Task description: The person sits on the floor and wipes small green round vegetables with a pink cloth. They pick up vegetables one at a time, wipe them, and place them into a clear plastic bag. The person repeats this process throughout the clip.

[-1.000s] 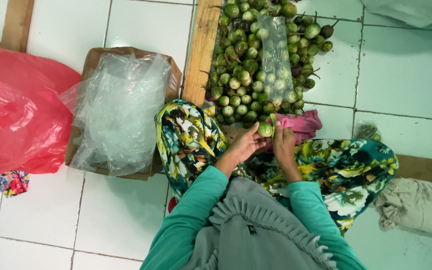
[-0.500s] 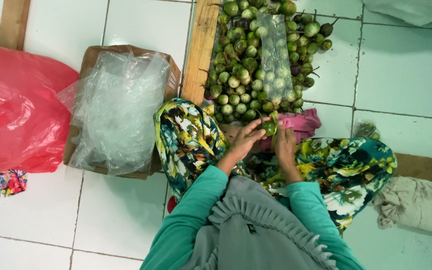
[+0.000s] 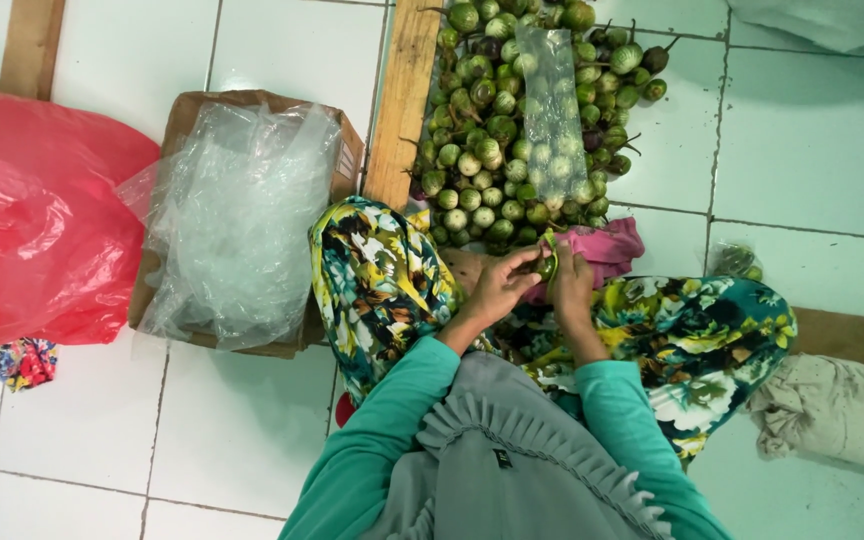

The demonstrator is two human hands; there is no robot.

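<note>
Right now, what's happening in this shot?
A person sitting on the white tiled floor holds one small round green eggplant between both hands: left hand, right hand. Just ahead lies a pile of similar green eggplants with a clear plastic bag on top. A plastic-lined cardboard box sits to the left.

White tiled floor with dark grout lines, wooden planks across it.

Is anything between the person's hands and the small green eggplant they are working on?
Nothing visible: the left hand and right hand both touch the small green eggplant, held over the lap, just short of the eggplant pile.
</note>
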